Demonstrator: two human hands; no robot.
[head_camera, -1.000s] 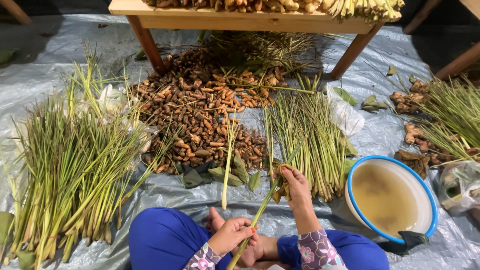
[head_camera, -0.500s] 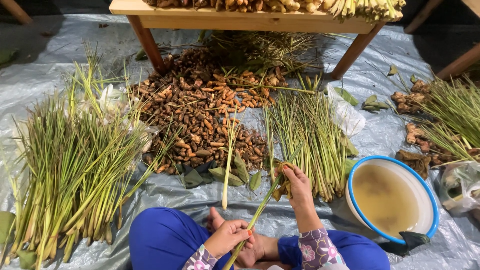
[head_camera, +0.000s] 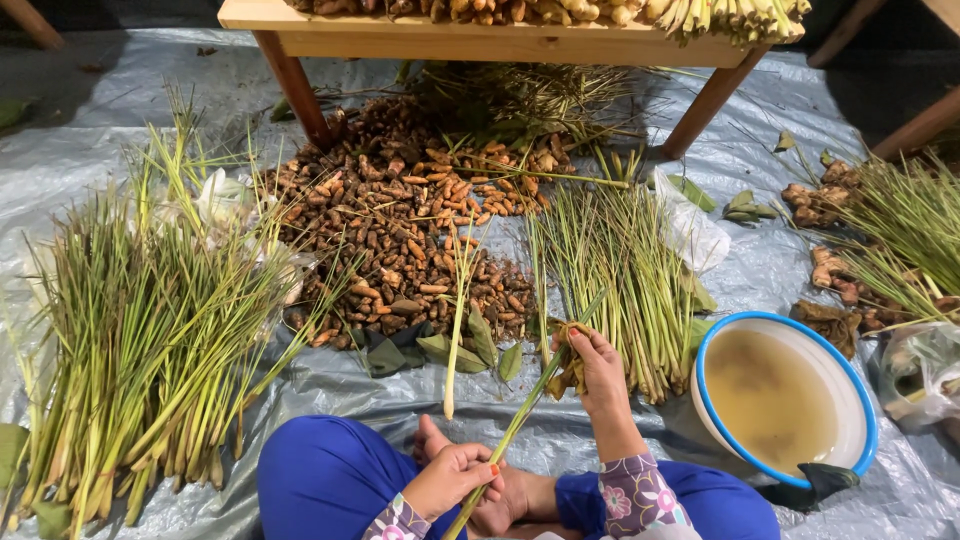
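Note:
A long green lemongrass stalk (head_camera: 530, 400) slants across my lap. My left hand (head_camera: 455, 480) grips its thick lower end near my knee. Further up, my right hand (head_camera: 598, 365) is closed around the stalk together with a wad of dry brownish leaf (head_camera: 572, 372). One loose stalk (head_camera: 458, 320) lies on the grey plastic sheet (head_camera: 330, 385) just ahead of my left hand.
A big heap of lemongrass (head_camera: 130, 330) lies at left, a smaller pile (head_camera: 620, 270) ahead of my right hand. Brown turmeric roots (head_camera: 400, 230) are spread between them. A blue-rimmed basin of murky water (head_camera: 780, 400) stands at right. A wooden table (head_camera: 500, 40) stands behind.

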